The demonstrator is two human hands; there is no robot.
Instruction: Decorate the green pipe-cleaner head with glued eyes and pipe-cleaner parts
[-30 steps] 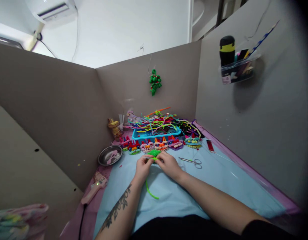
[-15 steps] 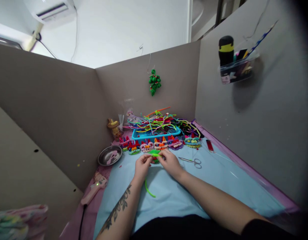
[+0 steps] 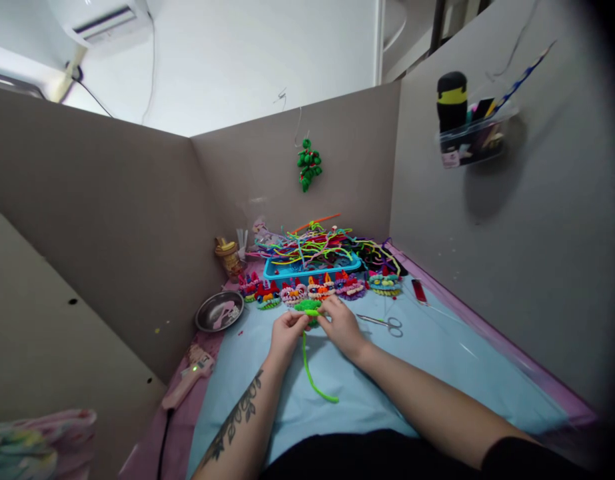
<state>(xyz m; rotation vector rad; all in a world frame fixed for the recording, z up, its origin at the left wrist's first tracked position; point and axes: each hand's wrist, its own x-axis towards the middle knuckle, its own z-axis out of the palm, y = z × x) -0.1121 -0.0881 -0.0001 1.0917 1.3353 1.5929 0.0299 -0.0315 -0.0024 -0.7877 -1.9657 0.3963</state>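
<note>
1. Cloth with soft colours [image 3: 42, 443] lay at the far left, and after it a pink glue gun [image 3: 183, 387] with a small green light rested on the pink cover [image 3: 187, 427].
2. Just behind the glue gun stood a round metal bowl [image 3: 203, 317], with a pink scoop [image 3: 224, 315] inside.
3. Left hand [image 3: 286, 333] was near the middle of the light-blue sheet [image 3: 412, 387]; its thumb and forefinger were closed in a pinch on a lime-green pipe cleaner [image 3: 311, 381], whose long free end hung toward the person.
4. Green fuzzy piece [image 3: 306, 305] was between the two hands, in front of the row of colourful pipe-cleaner figures [image 3: 294, 293], and a lime strip crossed it.
5. Behind the row, a blue tray [image 3: 273, 269] carried a heap of loose pipe cleaners [image 3: 317, 247].
6. Right hand [image 3: 342, 330] had its fingers closed on the right edge of the green piece; whether they also pinched the strip, I could not tell.
7. Metal scissors [image 3: 387, 325] lay just beside the right hand, and farther right was a red-handled tool [image 3: 418, 291].
</note>
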